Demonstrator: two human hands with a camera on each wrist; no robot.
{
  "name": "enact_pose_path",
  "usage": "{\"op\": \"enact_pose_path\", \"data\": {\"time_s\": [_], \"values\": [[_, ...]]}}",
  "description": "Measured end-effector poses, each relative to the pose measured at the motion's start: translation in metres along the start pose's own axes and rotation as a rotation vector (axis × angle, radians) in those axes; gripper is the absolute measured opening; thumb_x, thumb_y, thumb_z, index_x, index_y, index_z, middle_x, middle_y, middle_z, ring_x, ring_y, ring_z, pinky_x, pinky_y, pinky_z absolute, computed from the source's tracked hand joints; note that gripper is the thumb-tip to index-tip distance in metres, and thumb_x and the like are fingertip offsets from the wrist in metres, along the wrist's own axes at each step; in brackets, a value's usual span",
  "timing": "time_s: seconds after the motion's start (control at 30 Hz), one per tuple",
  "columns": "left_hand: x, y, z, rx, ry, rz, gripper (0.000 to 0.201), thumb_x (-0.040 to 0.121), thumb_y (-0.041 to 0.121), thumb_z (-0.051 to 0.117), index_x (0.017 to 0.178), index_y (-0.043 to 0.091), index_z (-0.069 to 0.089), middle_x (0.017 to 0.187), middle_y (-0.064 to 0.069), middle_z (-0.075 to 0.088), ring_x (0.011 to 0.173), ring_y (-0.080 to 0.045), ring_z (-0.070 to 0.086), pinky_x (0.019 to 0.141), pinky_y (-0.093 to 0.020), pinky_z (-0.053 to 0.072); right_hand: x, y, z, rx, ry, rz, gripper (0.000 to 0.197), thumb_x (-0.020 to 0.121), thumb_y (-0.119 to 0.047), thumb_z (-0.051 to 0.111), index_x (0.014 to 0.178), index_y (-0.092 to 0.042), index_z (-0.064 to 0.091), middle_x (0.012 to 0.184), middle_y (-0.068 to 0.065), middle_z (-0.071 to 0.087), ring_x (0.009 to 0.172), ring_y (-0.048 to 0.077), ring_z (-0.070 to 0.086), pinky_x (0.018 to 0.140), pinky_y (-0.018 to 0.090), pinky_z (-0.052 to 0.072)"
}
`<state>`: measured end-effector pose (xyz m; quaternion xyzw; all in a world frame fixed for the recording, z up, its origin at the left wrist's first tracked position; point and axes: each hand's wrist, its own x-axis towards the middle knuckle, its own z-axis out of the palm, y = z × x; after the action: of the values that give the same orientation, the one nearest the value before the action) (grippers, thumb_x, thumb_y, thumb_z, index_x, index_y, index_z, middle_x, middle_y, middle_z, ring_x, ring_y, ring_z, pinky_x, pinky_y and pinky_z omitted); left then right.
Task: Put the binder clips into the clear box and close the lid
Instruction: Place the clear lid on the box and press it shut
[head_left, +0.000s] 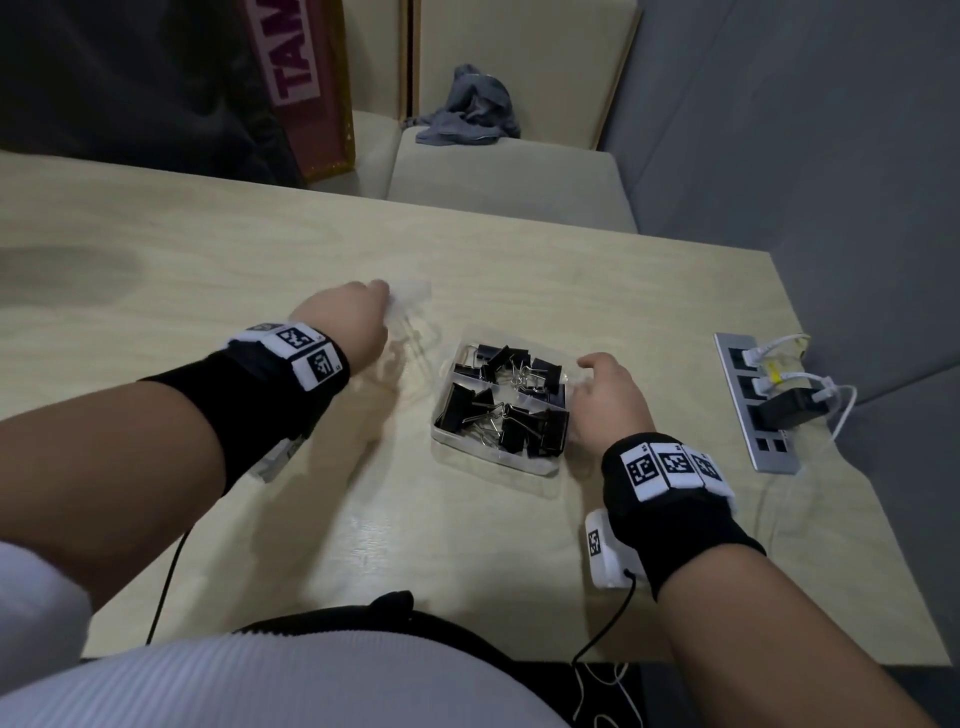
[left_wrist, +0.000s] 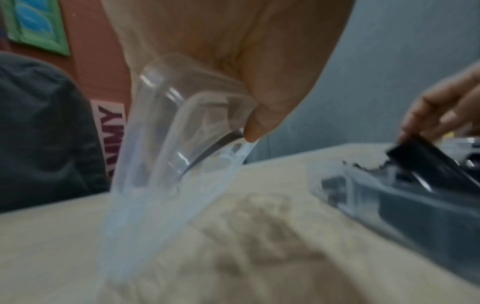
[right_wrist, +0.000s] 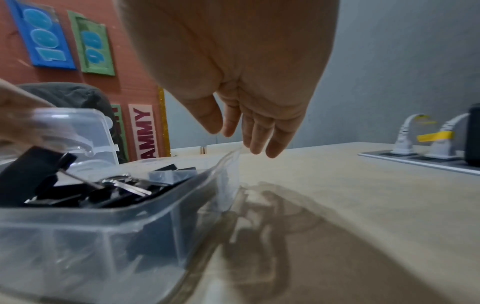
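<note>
1. The right hand (head_left: 608, 400) lay nearest, at the right side of the clear box (head_left: 498, 457), toward the table's (head_left: 467, 561) right edge. In the right wrist view its fingers (right_wrist: 259, 131) hung straight and apart, tips at the box's far right rim, gripping nothing. Judgement: it was placed to steady the box and should press the wall lightly so the box does not slide.

2. The box stood on the table right of centre, open. The binder clips (head_left: 504, 400) lay heaped inside across its compartments; no clip was seen loose on the table. At least one clip (right_wrist: 39, 174) stood up above the rim. Judgement: loading appeared finished; any proud clip should be pushed flat before closing, or the lid will not seat.

3. The left hand (head_left: 353, 322) was beyond and left of the box, fingers curled and clamped on the clear lid (left_wrist: 182, 144), which was tilted steeply over the table. Whether the lid was hinged to the box could not be told.

4. Judgement: the step in hand was closing. The lid should be swung over squarely, edges matched to the rim, then pressed at the latch side.

5. The power strip (head_left: 753, 405) with plugged cables sat at the right edge, well apart.
</note>
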<state>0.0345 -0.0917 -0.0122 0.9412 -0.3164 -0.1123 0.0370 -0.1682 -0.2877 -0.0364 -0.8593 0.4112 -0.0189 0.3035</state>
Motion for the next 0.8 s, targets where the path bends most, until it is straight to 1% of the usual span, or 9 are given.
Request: {"op": "enact_pose_path", "data": {"time_s": [0.13, 0.23, 0.33, 0.43, 0.5, 0.6, 0.67, 0.73, 0.8], "values": [[-0.002, 0.021, -0.041, -0.157, 0.313, 0.132, 0.022, 0.095, 0.03, 0.048, 0.11, 0.013, 0.051, 0.097, -0.016, 0.065, 0.082, -0.037, 0.06, 0.067, -0.042, 0.047, 0.001, 0.005, -0.01, 0.105, 0.111, -0.024, 0.032, 0.094, -0.02, 0.043, 0.126, -0.017, 0.05, 0.134, 0.008, 0.051, 0.114, 0.023, 0.054, 0.092, 0.031, 0.039], [-0.013, 0.044, -0.062, -0.431, 0.472, 0.206, 0.03, 0.093, 0.042, 0.052, 0.108, 0.016, 0.055, 0.084, 0.0, 0.063, 0.072, -0.023, 0.057, 0.066, -0.032, 0.043, 0.0, -0.001, -0.018, 0.248, 0.169, -0.069, 0.035, 0.095, -0.035, 0.045, 0.126, -0.018, 0.051, 0.131, 0.003, 0.054, 0.116, 0.016, 0.053, 0.097, 0.032, 0.041], [-0.017, 0.062, -0.066, -0.667, 0.414, 0.276, 0.031, 0.093, 0.041, 0.052, 0.112, 0.019, 0.062, 0.077, -0.002, 0.068, 0.068, -0.019, 0.063, 0.069, -0.033, 0.052, -0.003, -0.013, -0.029, 0.411, 0.208, -0.1, 0.039, 0.097, -0.038, 0.041, 0.129, -0.017, 0.048, 0.131, 0.001, 0.055, 0.111, 0.009, 0.05, 0.094, 0.025, 0.037], [-0.014, 0.066, -0.057, -0.832, 0.293, 0.274, 0.025, 0.093, 0.034, 0.055, 0.107, 0.018, 0.068, 0.071, -0.007, 0.07, 0.06, -0.019, 0.068, 0.07, -0.039, 0.06, -0.009, -0.018, -0.034, 0.559, 0.333, -0.142, 0.039, 0.097, -0.044, 0.034, 0.127, -0.023, 0.049, 0.126, -0.003, 0.058, 0.114, 0.012, 0.055, 0.102, 0.037, 0.043], [-0.011, 0.064, -0.05, -0.802, 0.209, 0.285, 0.027, 0.093, 0.033, 0.057, 0.11, 0.016, 0.068, 0.07, -0.002, 0.069, 0.058, -0.017, 0.067, 0.069, -0.039, 0.061, -0.012, -0.018, -0.037, 0.623, 0.356, -0.178, 0.037, 0.096, -0.044, 0.036, 0.124, -0.025, 0.052, 0.119, -0.005, 0.062, 0.108, 0.012, 0.06, 0.098, 0.036, 0.046], [-0.009, 0.064, -0.039, -0.735, 0.117, 0.312, 0.03, 0.092, 0.035, 0.058, 0.114, 0.018, 0.067, 0.069, 0.002, 0.069, 0.056, -0.011, 0.067, 0.07, -0.033, 0.06, -0.015, -0.019, -0.041, 0.596, 0.145, -0.199, 0.029, 0.093, -0.038, 0.051, 0.12, -0.028, 0.057, 0.109, -0.004, 0.067, 0.097, 0.01, 0.064, 0.083, 0.026, 0.05], [-0.009, 0.066, -0.033, -0.717, 0.087, 0.306, 0.029, 0.092, 0.037, 0.058, 0.114, 0.019, 0.066, 0.067, 0.002, 0.068, 0.055, -0.009, 0.066, 0.069, -0.03, 0.057, -0.018, -0.022, -0.037, 0.558, 0.01, -0.195, 0.021, 0.093, -0.027, 0.055, 0.113, -0.022, 0.062, 0.095, -0.002, 0.07, 0.079, 0.006, 0.065, 0.07, 0.018, 0.047], [-0.005, 0.069, -0.027, -0.658, 0.098, 0.298, 0.033, 0.09, 0.04, 0.059, 0.118, 0.022, 0.061, 0.078, 0.001, 0.07, 0.064, -0.012, 0.067, 0.072, -0.028, 0.052, -0.018, -0.022, -0.031, 0.555, 0.0, -0.15, 0.013, 0.095, -0.02, 0.053, 0.102, -0.018, 0.063, 0.08, -0.001, 0.067, 0.067, 0.007, 0.062, 0.063, 0.02, 0.046], [-0.001, 0.067, -0.02, -0.563, 0.13, 0.278, 0.042, 0.088, 0.041, 0.061, 0.126, 0.024, 0.053, 0.102, -0.001, 0.066, 0.081, -0.015, 0.064, 0.08, -0.028, 0.047, -0.016, -0.019, -0.023, 0.538, 0.034, -0.066, 0.012, 0.096, -0.023, 0.049, 0.098, -0.017, 0.059, 0.076, -0.002, 0.064, 0.068, 0.011, 0.062, 0.065, 0.027, 0.048]]}}
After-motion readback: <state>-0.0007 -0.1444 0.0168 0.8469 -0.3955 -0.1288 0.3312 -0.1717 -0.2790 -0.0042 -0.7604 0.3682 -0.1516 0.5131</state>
